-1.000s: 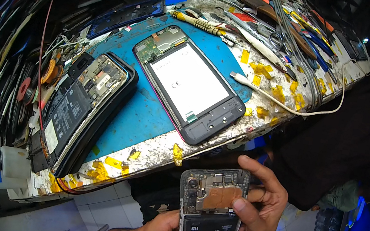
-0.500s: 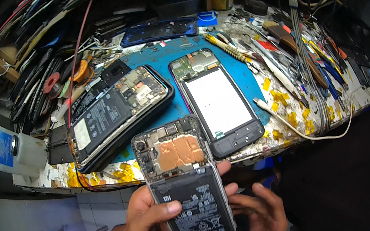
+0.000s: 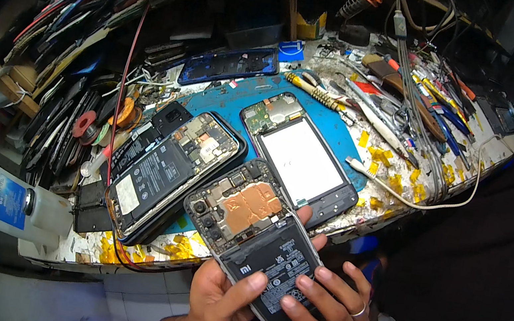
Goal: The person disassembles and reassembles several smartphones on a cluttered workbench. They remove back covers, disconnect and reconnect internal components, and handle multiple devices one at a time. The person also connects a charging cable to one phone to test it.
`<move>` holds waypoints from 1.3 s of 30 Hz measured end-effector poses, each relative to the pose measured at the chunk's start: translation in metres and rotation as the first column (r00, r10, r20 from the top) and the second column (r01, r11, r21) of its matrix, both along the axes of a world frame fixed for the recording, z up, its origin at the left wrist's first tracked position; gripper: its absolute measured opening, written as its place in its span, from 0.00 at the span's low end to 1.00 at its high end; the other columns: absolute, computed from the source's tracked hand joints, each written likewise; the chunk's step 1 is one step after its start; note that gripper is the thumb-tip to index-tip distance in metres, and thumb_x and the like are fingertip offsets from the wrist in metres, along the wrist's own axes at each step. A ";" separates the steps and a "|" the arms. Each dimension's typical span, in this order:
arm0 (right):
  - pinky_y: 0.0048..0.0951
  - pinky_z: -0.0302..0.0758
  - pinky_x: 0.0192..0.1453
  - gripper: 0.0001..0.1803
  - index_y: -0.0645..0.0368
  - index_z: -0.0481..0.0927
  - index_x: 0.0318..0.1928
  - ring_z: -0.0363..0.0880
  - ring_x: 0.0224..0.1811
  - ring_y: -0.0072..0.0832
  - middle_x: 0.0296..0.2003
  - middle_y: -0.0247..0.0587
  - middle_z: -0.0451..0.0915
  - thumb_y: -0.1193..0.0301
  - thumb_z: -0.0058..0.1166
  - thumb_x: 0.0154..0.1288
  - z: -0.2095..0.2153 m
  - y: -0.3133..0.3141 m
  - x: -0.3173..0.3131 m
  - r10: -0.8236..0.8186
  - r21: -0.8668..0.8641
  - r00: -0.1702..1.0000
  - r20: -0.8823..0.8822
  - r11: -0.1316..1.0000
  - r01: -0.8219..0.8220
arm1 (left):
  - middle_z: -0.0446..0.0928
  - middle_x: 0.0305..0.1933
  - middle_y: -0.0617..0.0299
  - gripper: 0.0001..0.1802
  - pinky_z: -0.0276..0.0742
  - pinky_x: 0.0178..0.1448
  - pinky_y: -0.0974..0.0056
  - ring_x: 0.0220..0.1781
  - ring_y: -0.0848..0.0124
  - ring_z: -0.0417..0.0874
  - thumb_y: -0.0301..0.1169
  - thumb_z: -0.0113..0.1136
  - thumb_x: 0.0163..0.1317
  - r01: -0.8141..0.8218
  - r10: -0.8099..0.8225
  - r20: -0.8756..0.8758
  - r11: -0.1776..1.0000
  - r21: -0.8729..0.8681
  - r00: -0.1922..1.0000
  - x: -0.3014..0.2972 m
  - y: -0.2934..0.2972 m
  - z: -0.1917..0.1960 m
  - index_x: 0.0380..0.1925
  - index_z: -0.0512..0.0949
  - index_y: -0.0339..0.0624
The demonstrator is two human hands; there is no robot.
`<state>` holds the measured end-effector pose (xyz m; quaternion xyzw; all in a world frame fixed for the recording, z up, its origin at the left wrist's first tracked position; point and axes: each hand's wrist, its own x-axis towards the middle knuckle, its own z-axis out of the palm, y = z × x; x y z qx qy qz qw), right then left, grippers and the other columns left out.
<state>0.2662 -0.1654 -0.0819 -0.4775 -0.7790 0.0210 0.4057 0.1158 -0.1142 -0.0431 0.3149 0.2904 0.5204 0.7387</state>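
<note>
Left hand [image 3: 221,299] has the held phone [image 3: 244,239]: thumb flat on the battery [image 3: 286,252], fingers curled under, two tips showing past the far side. Right hand [image 3: 333,314] is part-spread, fingertips on the battery's lower end; thumb hidden, can't tell if it pinches.

Held phone is above the lap, just off the bench edge, back cover off, tilted, camera end up-left. Probably light, stiff, a bit slick along the sides. Exposed board and copper sheet [image 3: 253,207] look fragile. Grip by the long sides; keep pressure off the board, go easy on the battery.

Beyond: stacked phone [image 3: 165,166], also open, on the left; phone with white panel [image 3: 300,161] on the blue mat [image 3: 332,129]. Bottle [image 3: 15,199] far left, white cable [image 3: 400,193] right. Blue frame [image 3: 231,66] at the back.
</note>
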 end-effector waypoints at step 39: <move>0.22 0.78 0.46 0.22 0.72 0.79 0.52 0.83 0.39 0.20 0.38 0.44 0.86 0.82 0.67 0.55 0.029 0.056 -0.002 -0.014 -0.217 0.710 -0.704 0.957 -0.196 | 0.78 0.38 0.64 0.15 0.79 0.50 0.62 0.44 0.72 0.79 0.43 0.55 0.71 -0.138 0.081 0.391 0.983 0.118 0.917 0.014 0.069 -0.005 0.47 0.76 0.45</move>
